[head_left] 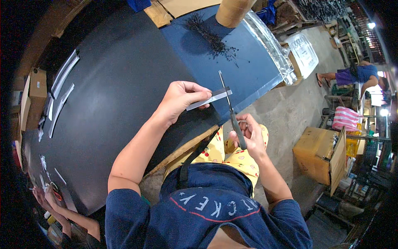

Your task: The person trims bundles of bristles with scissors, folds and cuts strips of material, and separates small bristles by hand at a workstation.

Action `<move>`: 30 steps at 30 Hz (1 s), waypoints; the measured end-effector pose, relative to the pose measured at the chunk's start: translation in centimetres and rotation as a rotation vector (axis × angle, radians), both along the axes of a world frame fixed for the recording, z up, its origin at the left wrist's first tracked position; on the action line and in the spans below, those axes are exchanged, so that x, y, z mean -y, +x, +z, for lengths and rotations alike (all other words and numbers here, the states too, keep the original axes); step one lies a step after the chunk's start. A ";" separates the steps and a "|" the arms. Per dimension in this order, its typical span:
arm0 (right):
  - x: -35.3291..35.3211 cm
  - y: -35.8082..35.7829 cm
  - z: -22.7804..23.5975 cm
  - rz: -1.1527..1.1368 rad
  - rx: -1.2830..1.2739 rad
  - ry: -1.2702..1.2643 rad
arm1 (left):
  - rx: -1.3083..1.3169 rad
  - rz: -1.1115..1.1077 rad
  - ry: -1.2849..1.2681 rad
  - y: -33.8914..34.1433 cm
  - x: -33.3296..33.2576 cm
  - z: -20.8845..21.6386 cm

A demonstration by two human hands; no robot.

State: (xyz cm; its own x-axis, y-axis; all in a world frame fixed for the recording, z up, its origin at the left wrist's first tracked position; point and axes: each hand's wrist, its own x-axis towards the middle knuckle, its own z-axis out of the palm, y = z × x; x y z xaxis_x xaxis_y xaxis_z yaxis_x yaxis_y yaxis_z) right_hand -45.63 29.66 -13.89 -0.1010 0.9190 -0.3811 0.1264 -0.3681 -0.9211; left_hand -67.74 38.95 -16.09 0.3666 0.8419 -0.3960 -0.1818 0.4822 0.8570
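My left hand (pixel 179 101) pinches a narrow white and grey strip (pixel 216 96) between thumb and fingers, over the near edge of the dark tabletop. In my right hand (pixel 251 133) is a pair of scissors (pixel 233 118) with dark handles, its tips pointing away from me. The blades cross the strip near its right end. Whether they are parted or pressed together there, I cannot tell. My right fingers are wrapped round the handles and partly hidden.
Blue sheeting (pixel 253 62) covers the table's right part, bearing a bundle of thin dark stems (pixel 209 37) and a brown cylinder (pixel 233 12). White strips (pixel 62 103) lie at far left. A co-worker's hands (pixel 52 199) work at lower left. A cardboard box (pixel 314 151) stands right; another person (pixel 356 74) is beyond.
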 end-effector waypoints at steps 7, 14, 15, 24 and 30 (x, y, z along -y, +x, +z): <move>0.1 0.0 0.0 -0.021 0.013 0.014 | -0.007 -0.007 -0.002 0.0 0.0 0.1; 0.0 0.2 0.0 -0.002 0.053 0.027 | 0.004 -0.010 -0.004 0.0 0.0 0.0; 0.1 0.2 0.0 -0.014 0.034 0.010 | 0.005 -0.013 -0.003 0.0 0.0 0.0; 0.7 0.3 -0.3 -0.068 -0.001 -0.082 | -0.034 -0.038 0.026 -0.1 0.1 0.2; -1.0 0.8 0.7 -0.164 -0.154 0.030 | -0.218 -0.309 0.163 0.7 1.0 2.1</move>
